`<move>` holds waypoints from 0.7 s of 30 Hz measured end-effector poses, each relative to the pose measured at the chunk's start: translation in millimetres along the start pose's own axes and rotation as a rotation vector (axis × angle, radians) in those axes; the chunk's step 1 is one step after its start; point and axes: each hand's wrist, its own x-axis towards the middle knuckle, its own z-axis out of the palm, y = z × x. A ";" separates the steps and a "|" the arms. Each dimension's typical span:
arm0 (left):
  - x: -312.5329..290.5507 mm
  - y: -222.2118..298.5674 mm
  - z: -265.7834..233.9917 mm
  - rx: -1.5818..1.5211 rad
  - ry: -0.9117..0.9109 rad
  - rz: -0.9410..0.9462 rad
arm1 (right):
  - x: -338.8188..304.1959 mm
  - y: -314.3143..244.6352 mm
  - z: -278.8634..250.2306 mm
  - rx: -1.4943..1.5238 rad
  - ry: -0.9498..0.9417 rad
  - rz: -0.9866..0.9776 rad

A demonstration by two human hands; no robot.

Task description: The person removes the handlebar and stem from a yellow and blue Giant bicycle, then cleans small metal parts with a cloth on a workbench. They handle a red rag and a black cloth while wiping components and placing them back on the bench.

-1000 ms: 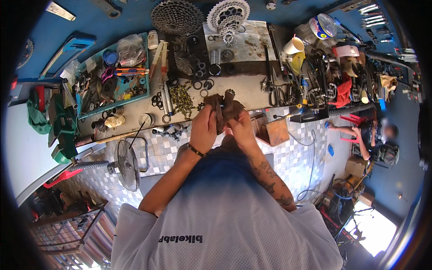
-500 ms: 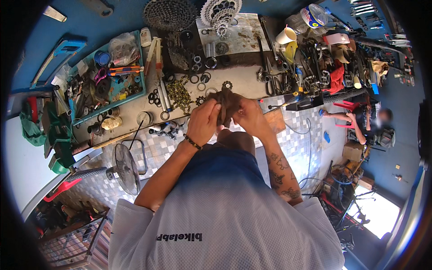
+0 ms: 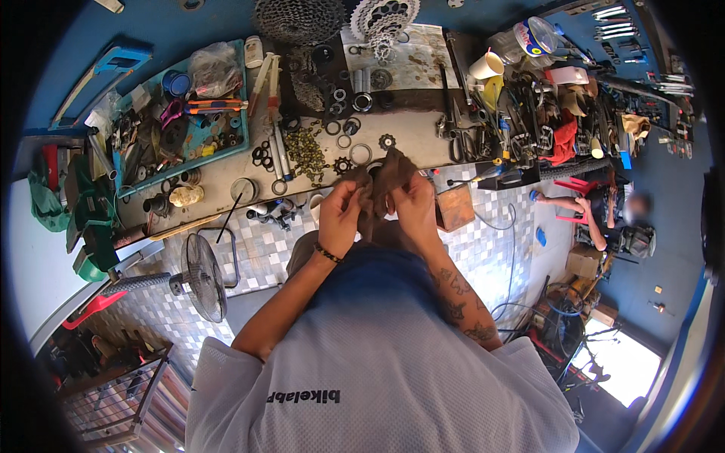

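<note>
A dark brown rag point(image 3: 394, 167) is bunched between my two hands, just off the bench's near edge. My left hand point(image 3: 340, 219) pinches its left side with thumb and fingers, and my right hand point(image 3: 415, 213) grips its right side. Whether the cloth wraps a small part cannot be seen. Just beyond the rag lies a small toothed pulley wheel point(image 3: 387, 142). A metal ring point(image 3: 361, 155) and a second toothed wheel point(image 3: 343, 164) rest to its left, beside a heap of gold-coloured chain point(image 3: 304, 156).
A teal tray point(image 3: 243, 140) of small parts sits on the bench at left. Scissors point(image 3: 459, 145), pliers and other tools crowd the right side, near a paper cup point(image 3: 485, 66). Below the bench stands a fan point(image 3: 204, 275). Another person point(image 3: 604, 211) sits at far right.
My hands have drawn slightly apart and down, and the rag is spread more open between them. The view has shifted a little.
</note>
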 end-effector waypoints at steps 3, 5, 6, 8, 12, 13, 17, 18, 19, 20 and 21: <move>-4.2 -12.1 -3.1 -0.001 -0.103 0.037 | -10.0 8.7 -10.4 -0.230 -0.082 -0.076; -6.7 -19.0 -3.5 0.070 -0.051 -0.001 | -14.9 17.0 -22.8 -0.174 -0.245 -0.040; -6.9 -22.3 -4.0 0.103 -0.023 -0.045 | -15.0 21.7 -29.9 -0.237 -0.290 0.048; -4.3 -28.9 -5.7 0.141 0.055 -0.038 | -11.2 31.2 -42.9 -0.282 -0.377 0.160; 5.0 -41.2 -8.3 0.255 0.116 -0.014 | -0.8 41.4 -45.0 -1.010 0.123 -0.239; 5.8 -43.5 -6.9 0.242 0.099 0.012 | 1.2 40.9 -40.9 -0.781 0.095 -0.250; 3.3 -46.8 0.9 0.306 0.075 0.062 | 9.6 32.5 -14.1 -0.205 -0.138 -0.033; 1.7 -46.9 2.1 0.342 0.079 0.074 | 13.1 31.1 -8.9 -0.199 -0.187 0.023; 0.3 -47.1 2.8 0.335 0.092 0.086 | 18.7 30.7 -5.5 -0.166 -0.253 0.051; -1.5 -47.3 2.2 0.318 0.123 0.103 | 27.3 32.0 -1.8 -0.232 -0.213 0.014; -3.0 -47.8 1.3 0.278 0.146 0.124 | 38.0 34.6 0.6 -0.257 -0.155 -0.058</move>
